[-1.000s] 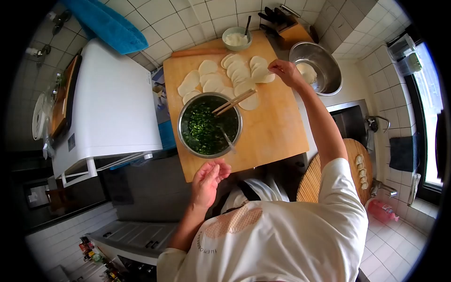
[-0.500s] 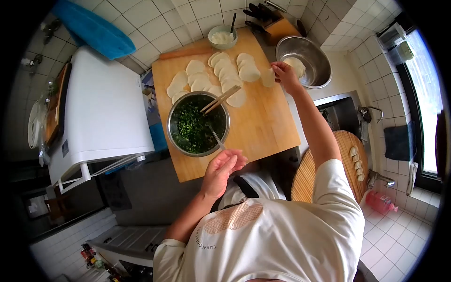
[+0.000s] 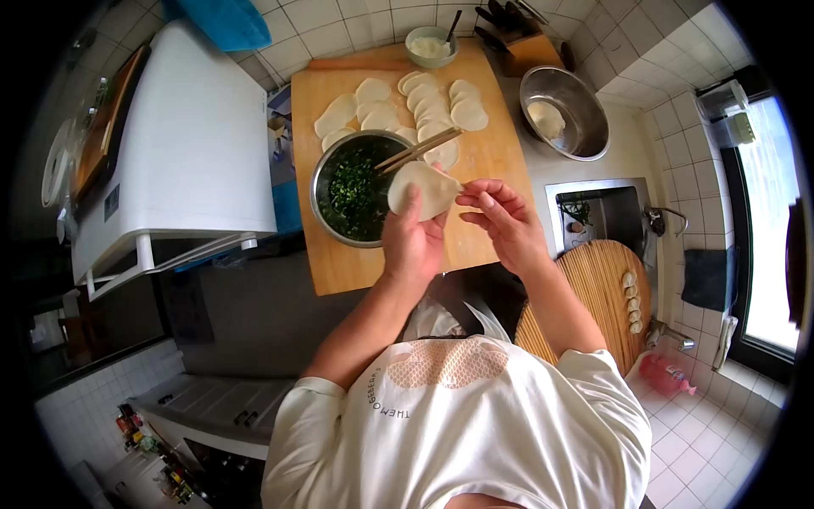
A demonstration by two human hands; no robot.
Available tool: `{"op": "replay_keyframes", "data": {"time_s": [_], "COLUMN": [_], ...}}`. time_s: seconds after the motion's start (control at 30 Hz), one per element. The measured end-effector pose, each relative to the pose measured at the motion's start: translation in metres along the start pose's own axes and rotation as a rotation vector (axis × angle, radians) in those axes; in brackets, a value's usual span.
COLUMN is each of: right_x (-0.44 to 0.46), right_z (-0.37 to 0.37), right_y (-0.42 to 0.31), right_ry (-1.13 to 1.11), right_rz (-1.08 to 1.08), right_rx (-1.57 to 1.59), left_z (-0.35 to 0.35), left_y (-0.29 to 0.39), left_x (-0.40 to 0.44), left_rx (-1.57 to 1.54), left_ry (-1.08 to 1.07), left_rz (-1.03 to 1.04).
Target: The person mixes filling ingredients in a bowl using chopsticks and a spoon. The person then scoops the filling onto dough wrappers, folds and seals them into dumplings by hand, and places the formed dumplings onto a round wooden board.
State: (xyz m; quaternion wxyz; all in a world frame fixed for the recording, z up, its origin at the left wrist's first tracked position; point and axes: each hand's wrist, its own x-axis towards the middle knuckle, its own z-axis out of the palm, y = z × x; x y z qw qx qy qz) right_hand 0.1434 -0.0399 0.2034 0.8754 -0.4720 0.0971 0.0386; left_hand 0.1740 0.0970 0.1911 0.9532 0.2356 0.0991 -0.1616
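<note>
A round, pale dumpling wrapper point(image 3: 422, 192) rests across the fingers of my left hand point(image 3: 411, 246), with the thumb on top of it. My right hand point(image 3: 506, 220) pinches the wrapper's right edge between thumb and fingertips. Just left of the wrapper is a steel bowl point(image 3: 318, 212) of chopped green filling point(image 3: 352, 191). A pair of chopsticks point(image 3: 420, 149) leans over its rim. More wrappers point(image 3: 431, 106) lie in overlapping rows on the wooden board point(image 3: 500, 161) beyond my hands. The spoon is hidden from view.
A rolling pin point(image 3: 356, 64) and a small bowl of white powder point(image 3: 431, 49) are at the board's back edge. At the right are a steel bowl with dough point(image 3: 547, 120), a knife block point(image 3: 530, 47), a sink point(image 3: 598, 216) and a round slatted tray point(image 3: 577, 293) bearing several dumplings point(image 3: 632, 301).
My right hand has come back from the board's right edge, bringing the wrapper to my left hand. The left hand has moved up beside the filling bowl and now supports the wrapper.
</note>
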Motion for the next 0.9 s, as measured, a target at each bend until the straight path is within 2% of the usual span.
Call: {"op": "replay_keyframes", "data": {"time_s": [0.03,0.1,0.13,0.17,0.23,0.3,0.33,0.47,0.53,0.6,0.63,0.7,0.73,0.77,0.83,0.9], "right_x": [0.002,0.009,0.011,0.014,0.023,0.032,0.035,0.046,0.057,0.072,0.080,0.092,0.090,0.086,0.073,0.067], "right_z": [-0.007,-0.029,-0.026,-0.023,-0.015,-0.010,-0.004,0.017,0.024,0.030,0.031,0.034,0.037,0.040,0.047,0.042], "right_y": [0.005,0.017,0.008,0.005,0.006,0.020,0.024,0.037,0.041,0.042,0.044,0.045,0.040,0.032,0.020,0.033], "right_ry": [-0.004,-0.128,-0.170,-0.174,-0.419,-0.477,-0.531,-0.763,-0.857,-0.730,-0.744,-0.585,-0.505,-0.517,-0.391,-0.368], "right_rz": [0.009,-0.184,-0.241,-0.234,-0.543,-0.573,-0.599,-0.635,-0.667,-0.730,-0.721,-0.726,-0.657,-0.654,-0.584,-0.445], "right_rx": [0.001,-0.530,-0.947,-0.947,-1.453,-1.473,-1.527,-1.613,-1.632,-1.491,-1.493,-1.400,-1.371,-1.376,-1.457,-1.635], "left_z": [-0.005,-0.012,-0.016,-0.021,-0.042,-0.065,-0.071,-0.086,-0.099,-0.112,-0.117,-0.123,-0.123,-0.125,-0.131,-0.136], "left_y": [0.008,0.029,0.043,0.057,0.084,0.108,0.117,0.124,0.122,0.121,0.121,0.121,0.121,0.120,0.116,0.113], "left_x": [0.001,0.002,0.000,-0.001,-0.002,-0.002,-0.002,-0.008,-0.007,-0.005,-0.004,-0.002,-0.003,-0.003,-0.005,-0.006], "left_rx": [0.060,0.134,0.156,0.176,0.049,-0.087,-0.156,-0.282,-0.293,-0.265,-0.275,-0.325,-0.217,-0.227,-0.103,-0.107], "left_ry": [0.018,0.005,-0.009,-0.026,0.060,-0.180,-0.219,-0.030,-0.070,-0.155,-0.146,-0.072,0.022,0.025,0.112,0.095], "left_rz": [0.032,0.093,0.101,0.110,0.060,0.053,0.043,0.171,0.159,0.118,0.124,0.016,0.044,0.050,0.087,0.104]}}
